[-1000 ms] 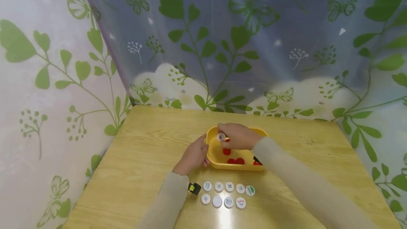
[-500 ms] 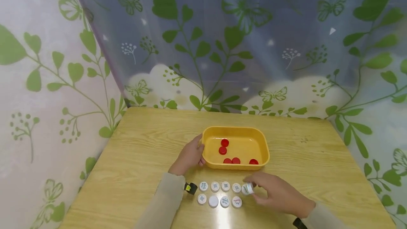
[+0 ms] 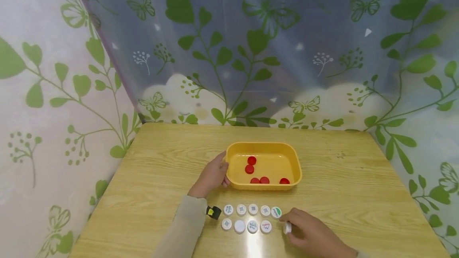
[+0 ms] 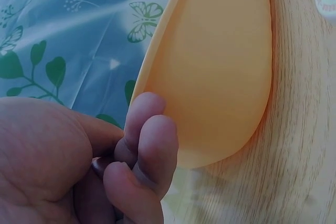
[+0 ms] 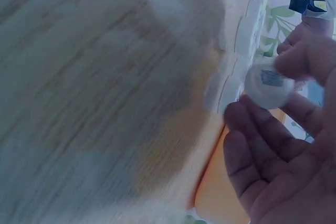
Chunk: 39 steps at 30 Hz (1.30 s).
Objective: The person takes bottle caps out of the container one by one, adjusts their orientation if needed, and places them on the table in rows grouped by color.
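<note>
From my head, I see my left hand (image 3: pixel 209 176) gripping the left end of the yellow tray (image 3: pixel 276 167), which sits across the table (image 3: pixel 172 150) from me with five red caps (image 3: pixel 249 169) in it, the front three partly hidden by its near wall. My right hand (image 3: pixel 315 232) pinches a white cap (image 3: pixel 287 228), tipped on its edge at the right end of the lower row (image 3: pixel 252 226); whether it touches the table I can't tell. That row has four white caps, and the upper row (image 3: pixel 253 209) has five, the green-marked one just beside my fingertips. Both rows lie between me and the tray. My left strap (image 3: pixel 214 212) is near their left end, and a leafy curtain (image 3: pixel 222 51) hangs behind. At my left wrist, my curled fingers cover one end of the tray's outer wall. At my right wrist, my thumb and fingers hold the cap, its print blurred, in front of the nearest row caps; the tray shows behind my fingers.
</note>
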### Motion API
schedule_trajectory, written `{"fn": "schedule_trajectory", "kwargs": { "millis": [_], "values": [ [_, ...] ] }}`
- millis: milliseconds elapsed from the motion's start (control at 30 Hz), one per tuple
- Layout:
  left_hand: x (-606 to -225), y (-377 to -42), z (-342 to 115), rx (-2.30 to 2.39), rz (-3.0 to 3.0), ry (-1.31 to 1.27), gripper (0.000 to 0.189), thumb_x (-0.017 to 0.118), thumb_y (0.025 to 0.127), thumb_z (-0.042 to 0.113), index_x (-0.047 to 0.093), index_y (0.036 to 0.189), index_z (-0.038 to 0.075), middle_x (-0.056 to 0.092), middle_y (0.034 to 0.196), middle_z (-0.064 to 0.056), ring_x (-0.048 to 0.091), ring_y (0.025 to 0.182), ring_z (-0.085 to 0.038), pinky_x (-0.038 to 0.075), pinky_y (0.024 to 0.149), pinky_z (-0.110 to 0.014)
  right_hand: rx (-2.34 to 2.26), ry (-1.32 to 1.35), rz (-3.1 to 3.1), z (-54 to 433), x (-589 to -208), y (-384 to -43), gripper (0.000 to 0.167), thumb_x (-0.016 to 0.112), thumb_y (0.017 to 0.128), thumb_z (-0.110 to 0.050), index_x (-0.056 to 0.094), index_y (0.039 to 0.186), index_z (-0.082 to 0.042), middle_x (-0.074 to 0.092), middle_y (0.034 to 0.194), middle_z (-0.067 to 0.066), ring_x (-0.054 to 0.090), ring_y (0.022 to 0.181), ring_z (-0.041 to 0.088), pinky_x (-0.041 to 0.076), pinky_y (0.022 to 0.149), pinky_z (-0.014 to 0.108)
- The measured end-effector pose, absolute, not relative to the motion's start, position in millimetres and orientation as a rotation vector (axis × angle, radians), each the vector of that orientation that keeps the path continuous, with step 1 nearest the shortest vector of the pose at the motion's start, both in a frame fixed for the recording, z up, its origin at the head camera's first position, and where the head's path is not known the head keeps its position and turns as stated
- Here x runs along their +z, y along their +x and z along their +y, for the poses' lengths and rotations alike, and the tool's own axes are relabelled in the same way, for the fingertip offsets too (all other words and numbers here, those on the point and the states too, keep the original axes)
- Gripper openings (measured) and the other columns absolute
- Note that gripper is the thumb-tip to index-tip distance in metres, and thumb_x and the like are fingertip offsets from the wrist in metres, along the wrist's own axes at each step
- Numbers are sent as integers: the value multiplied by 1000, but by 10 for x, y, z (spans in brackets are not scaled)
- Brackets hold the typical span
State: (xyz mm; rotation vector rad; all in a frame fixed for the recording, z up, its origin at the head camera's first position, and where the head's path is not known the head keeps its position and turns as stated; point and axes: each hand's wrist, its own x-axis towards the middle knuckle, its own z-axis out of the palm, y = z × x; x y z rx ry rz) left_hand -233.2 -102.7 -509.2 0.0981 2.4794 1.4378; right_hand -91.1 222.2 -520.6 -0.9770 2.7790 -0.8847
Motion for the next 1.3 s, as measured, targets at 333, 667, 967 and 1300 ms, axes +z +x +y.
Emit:
{"fn": "schedule_trajectory", "kwargs": {
  "millis": [333,667,967,1300],
  "values": [
    [-5079,-2316,-1010,1431,2489,87,56,43,112,22,26,164,13,67,71,-7,63,58,-18,58,62,-36,-622,-865,2851,2141,-5243,-913,10,75,96,-26,72,106,-25,61,95,-23,53,85,-4,54,77,29],
    [-5065,-2321,-992,1430,2501,131,56,43,112,21,25,164,10,66,67,-7,62,55,-17,57,58,-34,-557,-892,2925,2103,-5271,-901,19,77,93,-25,71,110,-20,60,95,-18,49,81,-5,52,71,24],
    [-5062,-2285,-1001,1447,2473,75,55,43,113,23,27,164,14,67,72,-8,63,59,-18,58,63,-36,-581,-909,2911,2062,-5321,-917,15,76,94,-25,61,94,-27,51,85,-21,43,73,-4,46,64,20],
    [-5094,-2289,-1016,1499,2455,79,54,44,113,23,29,163,11,67,73,-9,62,59,-20,59,64,-37,-524,-1087,2891,2031,-5263,-1011,24,78,93,-27,55,89,-25,45,79,-19,40,67,-2,39,58,17]
  ]
}}
